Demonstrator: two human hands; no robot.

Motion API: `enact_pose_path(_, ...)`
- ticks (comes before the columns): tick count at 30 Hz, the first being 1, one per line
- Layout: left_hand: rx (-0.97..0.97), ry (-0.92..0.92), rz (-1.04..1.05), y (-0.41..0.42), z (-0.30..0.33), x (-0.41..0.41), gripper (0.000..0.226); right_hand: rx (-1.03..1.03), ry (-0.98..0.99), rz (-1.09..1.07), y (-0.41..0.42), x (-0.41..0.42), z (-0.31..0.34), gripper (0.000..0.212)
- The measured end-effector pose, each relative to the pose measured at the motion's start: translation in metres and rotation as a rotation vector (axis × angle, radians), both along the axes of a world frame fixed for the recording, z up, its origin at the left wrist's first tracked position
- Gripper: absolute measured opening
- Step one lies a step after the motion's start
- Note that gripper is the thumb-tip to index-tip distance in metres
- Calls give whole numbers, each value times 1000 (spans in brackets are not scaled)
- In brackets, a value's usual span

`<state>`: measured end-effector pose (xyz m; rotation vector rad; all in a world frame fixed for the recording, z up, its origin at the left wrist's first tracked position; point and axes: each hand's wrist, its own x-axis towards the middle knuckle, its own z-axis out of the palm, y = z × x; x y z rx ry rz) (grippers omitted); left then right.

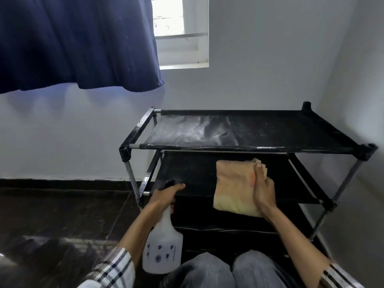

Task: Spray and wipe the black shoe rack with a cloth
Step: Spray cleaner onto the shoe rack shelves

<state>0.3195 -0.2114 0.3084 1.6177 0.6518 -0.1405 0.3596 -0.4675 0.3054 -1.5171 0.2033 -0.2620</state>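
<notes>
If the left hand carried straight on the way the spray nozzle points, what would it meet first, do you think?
Probably the rack's second shelf: the left hand holds the spray bottle at that shelf's front edge, pointing inward. Depth is unclear.

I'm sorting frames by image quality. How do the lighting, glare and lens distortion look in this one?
Head view: the window is blown out to white while the floor stays dark; a pale sheen sits on the shoe rack top shelf; wide-angle bending tilts the walls and rack; the left hand on the spray bottle and the right hand on the cloth look slightly soft.
</notes>
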Motion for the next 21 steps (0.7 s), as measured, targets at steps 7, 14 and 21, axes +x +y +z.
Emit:
enact_pose_path(7, 39, -5, -56, 0, 0, 16, 23, 11, -21, -8, -4, 3, 0, 46)
enact_pose_path(14, 63, 72, -88, -6, 3, 33, 31, 6, -9, -86, -27, 3, -4, 45)
enact_pose_path(21, 83, 40, -97, -18, 5, 42, 18, 12, 22, -168, -48, -2, -3, 43)
